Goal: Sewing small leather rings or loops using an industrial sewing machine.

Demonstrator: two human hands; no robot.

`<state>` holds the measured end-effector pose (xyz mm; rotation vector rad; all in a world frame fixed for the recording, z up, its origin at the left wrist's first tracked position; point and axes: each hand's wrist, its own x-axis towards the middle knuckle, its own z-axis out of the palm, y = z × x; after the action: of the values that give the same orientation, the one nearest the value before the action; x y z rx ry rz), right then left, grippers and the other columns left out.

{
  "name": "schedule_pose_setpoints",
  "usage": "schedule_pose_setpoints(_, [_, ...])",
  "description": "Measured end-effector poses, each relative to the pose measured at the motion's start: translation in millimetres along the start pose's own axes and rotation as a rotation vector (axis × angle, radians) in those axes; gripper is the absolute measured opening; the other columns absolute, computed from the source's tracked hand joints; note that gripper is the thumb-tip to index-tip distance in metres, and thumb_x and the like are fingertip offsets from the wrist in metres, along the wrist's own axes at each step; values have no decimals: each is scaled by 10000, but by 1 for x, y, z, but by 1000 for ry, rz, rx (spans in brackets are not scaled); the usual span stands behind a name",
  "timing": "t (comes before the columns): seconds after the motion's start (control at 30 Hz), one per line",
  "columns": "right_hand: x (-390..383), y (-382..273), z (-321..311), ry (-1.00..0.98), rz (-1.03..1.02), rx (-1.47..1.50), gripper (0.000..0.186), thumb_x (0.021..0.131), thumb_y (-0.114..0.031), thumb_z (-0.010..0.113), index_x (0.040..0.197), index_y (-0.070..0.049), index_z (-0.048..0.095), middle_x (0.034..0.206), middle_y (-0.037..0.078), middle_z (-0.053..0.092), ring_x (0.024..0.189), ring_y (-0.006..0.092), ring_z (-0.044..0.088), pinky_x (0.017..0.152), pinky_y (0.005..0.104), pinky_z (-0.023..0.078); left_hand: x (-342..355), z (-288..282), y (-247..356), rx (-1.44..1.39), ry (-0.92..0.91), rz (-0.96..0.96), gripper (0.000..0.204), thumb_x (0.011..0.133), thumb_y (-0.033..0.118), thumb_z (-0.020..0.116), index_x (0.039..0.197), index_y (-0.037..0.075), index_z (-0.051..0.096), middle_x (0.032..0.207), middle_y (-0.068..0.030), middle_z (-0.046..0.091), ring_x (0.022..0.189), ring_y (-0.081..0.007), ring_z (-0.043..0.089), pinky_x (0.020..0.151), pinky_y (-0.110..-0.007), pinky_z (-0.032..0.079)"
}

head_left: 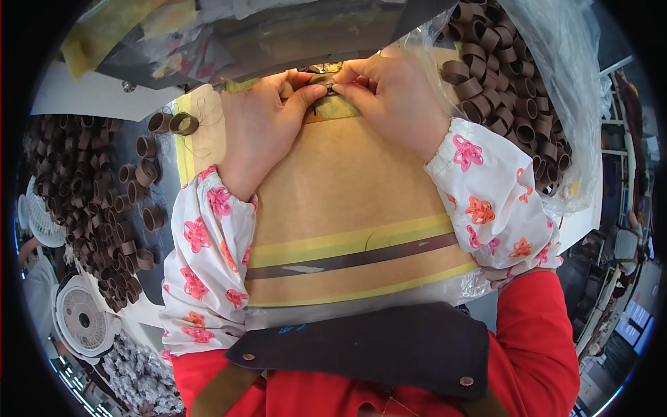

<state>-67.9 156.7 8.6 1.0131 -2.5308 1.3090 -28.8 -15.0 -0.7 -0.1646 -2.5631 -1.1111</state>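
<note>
My left hand and my right hand meet under the lit front of a machine with a grey head, which looks like a sewing machine. Thumbs and fingertips of both hands pinch a small dark brown piece between them. Its full shape is hidden by my fingers. Just beyond it, metal parts of the machine shine in the lamp light. Below my hands lies a tan work surface with yellow and dark tape strips across it.
Many brown rings are heaped at the left, several loose ones nearer my left arm with stray threads. More brown rings fill a clear plastic bag at the right. A white fan stands at the lower left.
</note>
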Motion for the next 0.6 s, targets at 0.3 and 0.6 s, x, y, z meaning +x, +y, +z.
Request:
schedule_pose_setpoints(0.3, [0,-3,-1,45,-19,-194,111,719,-134,654,742,-31,621,552,91,499,511,207,498,486,327,372,-1,-4,5,45,-65,-38,209,758,191,675,739,-6,605,480,-22,478,437,-82,418,428,-257,334])
schedule_pose_setpoints(0.6, [6,-14,0,-72,59,-309,103,707,-143,599,674,-53,562,703,80,572,698,274,573,599,389,446,0,-11,5,14,-85,-125,207,752,196,670,802,-1,630,488,-24,504,435,-94,451,429,-254,340])
